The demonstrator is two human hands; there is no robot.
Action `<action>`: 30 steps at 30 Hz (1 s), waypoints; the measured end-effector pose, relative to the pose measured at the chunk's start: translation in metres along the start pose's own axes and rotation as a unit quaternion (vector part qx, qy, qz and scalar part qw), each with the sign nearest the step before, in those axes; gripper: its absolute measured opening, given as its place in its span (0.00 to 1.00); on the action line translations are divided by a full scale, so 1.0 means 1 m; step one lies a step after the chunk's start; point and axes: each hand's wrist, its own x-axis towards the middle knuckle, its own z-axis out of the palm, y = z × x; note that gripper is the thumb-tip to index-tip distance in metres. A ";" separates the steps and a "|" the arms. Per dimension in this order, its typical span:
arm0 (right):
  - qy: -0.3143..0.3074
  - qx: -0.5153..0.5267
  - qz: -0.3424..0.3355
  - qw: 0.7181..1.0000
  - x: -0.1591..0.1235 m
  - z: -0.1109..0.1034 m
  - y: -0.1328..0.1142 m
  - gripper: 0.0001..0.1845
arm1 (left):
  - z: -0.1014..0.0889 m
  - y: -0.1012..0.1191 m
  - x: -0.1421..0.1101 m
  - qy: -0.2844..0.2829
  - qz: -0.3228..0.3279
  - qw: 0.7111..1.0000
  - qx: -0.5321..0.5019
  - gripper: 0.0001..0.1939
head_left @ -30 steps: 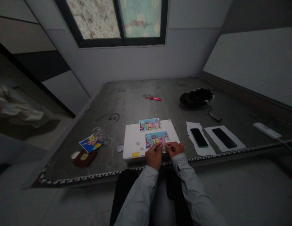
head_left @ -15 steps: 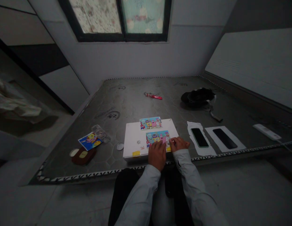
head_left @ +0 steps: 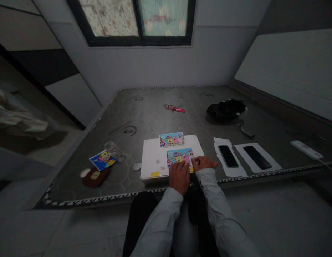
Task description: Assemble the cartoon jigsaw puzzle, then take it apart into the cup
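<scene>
A white board [head_left: 152, 157] lies near the front edge of a grey mattress [head_left: 155, 114]. On it sit a small cartoon picture [head_left: 171, 139] at the back and a cartoon jigsaw [head_left: 179, 156] nearer me. My left hand [head_left: 179, 176] rests palm down on the jigsaw's front edge, fingers together and pressing. My right hand [head_left: 204, 163] lies at the jigsaw's right front corner, fingers curled against it. A few loose puzzle pieces [head_left: 157, 161] and a yellow piece [head_left: 154, 174] lie on the board's left part.
Left of the board are a cartoon card [head_left: 103, 159], a clear plastic case [head_left: 112, 148], a brown pouch [head_left: 95, 176] and a round lid [head_left: 137, 166]. Two phones [head_left: 228, 156] [head_left: 256, 157] lie on white paper at right, beyond them a white remote [head_left: 306, 150]. A black cap [head_left: 226, 109] and red wrapper [head_left: 175, 108] lie farther back.
My left hand slid forward onto the jigsaw's front edge and flattened. My right hand shifted slightly right to the corner. The view tilted a little.
</scene>
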 end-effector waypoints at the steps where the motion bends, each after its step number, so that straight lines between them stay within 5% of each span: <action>1: 0.002 -0.001 0.002 1.000 0.000 0.000 0.000 0.13 | 0.000 0.000 0.000 -0.001 -0.001 1.000 -0.001 0.14; 16: 0.086 0.050 -0.022 0.995 -0.005 0.005 0.004 0.15 | 0.000 0.002 -0.001 0.008 0.004 1.000 -0.008 0.15; 21: 0.067 0.046 -0.051 0.995 -0.007 0.007 0.007 0.18 | -0.003 0.002 -0.005 0.001 0.010 1.000 -0.011 0.18; 27: 0.106 0.072 -0.071 0.989 -0.011 0.008 0.010 0.17 | -0.009 -0.006 -0.009 0.074 0.007 0.997 0.003 0.17; 30: 0.107 0.079 -0.075 0.988 -0.013 0.008 0.015 0.18 | -0.023 -0.026 -0.007 0.118 -0.053 0.991 0.028 0.14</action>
